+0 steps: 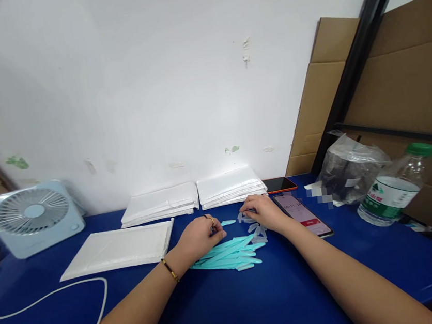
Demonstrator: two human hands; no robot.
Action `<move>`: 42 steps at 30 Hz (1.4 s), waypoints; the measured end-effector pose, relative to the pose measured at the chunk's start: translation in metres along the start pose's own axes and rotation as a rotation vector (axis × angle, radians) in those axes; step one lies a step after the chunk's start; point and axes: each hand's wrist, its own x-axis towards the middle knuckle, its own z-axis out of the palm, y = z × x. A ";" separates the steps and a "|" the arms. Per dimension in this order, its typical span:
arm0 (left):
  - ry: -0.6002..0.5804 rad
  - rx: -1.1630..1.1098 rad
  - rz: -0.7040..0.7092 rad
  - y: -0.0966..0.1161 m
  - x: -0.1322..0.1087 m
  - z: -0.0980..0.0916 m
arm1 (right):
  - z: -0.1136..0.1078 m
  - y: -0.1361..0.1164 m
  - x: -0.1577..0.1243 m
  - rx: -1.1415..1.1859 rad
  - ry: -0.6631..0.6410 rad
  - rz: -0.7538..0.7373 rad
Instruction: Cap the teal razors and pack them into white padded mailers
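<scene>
My left hand (201, 235) is closed with its fingers curled. A turquoise eyebrow razor (228, 222) sticks out past its fingers to the right; the rest of that razor is hidden behind the hand. Below it lies a loose pile of turquoise razors (230, 255), fanned toward the right. My right hand (263, 212) is bent down over a small heap of translucent blade caps (258, 230). Its fingers are pinched together at a clear cap (240, 217) on the heap's left side.
White padded mailers lie in two stacks (160, 202) (230, 185) by the wall, with a single mailer (119, 248) at left. Phones (304, 215) (280, 184), a water bottle (393, 188) and a plastic-wrapped container (347, 168) stand right. A fan (35, 216) and white cable (105, 291) are left.
</scene>
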 end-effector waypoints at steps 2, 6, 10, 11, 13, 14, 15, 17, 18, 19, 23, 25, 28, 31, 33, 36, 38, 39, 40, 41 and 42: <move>-0.087 -0.050 0.008 0.005 -0.002 -0.001 | 0.000 0.001 0.000 -0.051 -0.037 -0.023; -0.186 -0.109 -0.053 0.009 -0.002 0.000 | -0.001 -0.004 0.000 -0.085 -0.095 -0.036; -0.160 -0.107 -0.140 0.003 -0.001 0.001 | -0.006 -0.008 -0.001 -0.089 -0.113 -0.021; -0.125 -0.074 -0.152 0.001 -0.001 0.001 | -0.007 -0.009 -0.002 -0.091 -0.114 -0.020; -0.038 0.037 -0.158 -0.002 -0.001 0.001 | -0.008 -0.011 -0.003 -0.093 -0.115 -0.015; 0.000 0.099 -0.155 -0.003 -0.001 0.001 | -0.008 -0.012 -0.003 -0.096 -0.115 -0.007; 0.028 0.153 -0.149 -0.004 -0.001 0.001 | -0.007 -0.013 -0.003 -0.100 -0.114 0.006; 0.049 0.210 -0.140 -0.005 0.000 0.001 | -0.006 -0.014 -0.004 -0.115 -0.111 0.030; 0.049 0.216 -0.136 -0.005 0.000 0.001 | -0.005 -0.015 -0.004 -0.124 -0.110 0.036; 0.048 0.214 -0.128 -0.005 0.001 0.001 | -0.005 -0.016 -0.004 -0.132 -0.112 0.030; 0.055 0.196 -0.091 -0.005 0.001 0.001 | -0.004 -0.018 -0.004 -0.150 -0.130 -0.073; 0.048 0.190 -0.094 -0.005 0.001 0.001 | -0.004 -0.018 -0.004 -0.146 -0.125 -0.103; 0.037 0.189 -0.097 -0.004 0.001 0.001 | -0.003 -0.019 -0.003 -0.126 -0.120 -0.104; 0.038 0.186 -0.087 -0.004 0.002 0.001 | -0.002 -0.020 -0.003 -0.118 -0.125 -0.115; 0.042 0.181 -0.085 -0.004 0.002 0.001 | -0.003 -0.020 -0.003 -0.121 -0.128 -0.127; 0.043 0.175 -0.088 -0.005 0.002 0.001 | -0.005 -0.019 -0.004 -0.130 -0.128 -0.131; 0.043 0.174 -0.084 -0.005 0.002 0.001 | -0.005 -0.020 -0.004 -0.128 -0.127 -0.129; 0.046 0.174 -0.079 -0.006 0.002 0.002 | -0.004 -0.021 -0.004 -0.125 -0.125 -0.128; 0.049 0.172 -0.070 -0.006 0.003 0.004 | -0.002 -0.023 -0.003 -0.119 -0.123 -0.129; 0.051 0.168 -0.062 -0.006 0.003 0.005 | 0.000 -0.025 -0.003 -0.111 -0.119 -0.131; 0.057 0.163 -0.055 -0.007 0.004 0.007 | 0.002 -0.027 -0.002 -0.100 -0.118 -0.137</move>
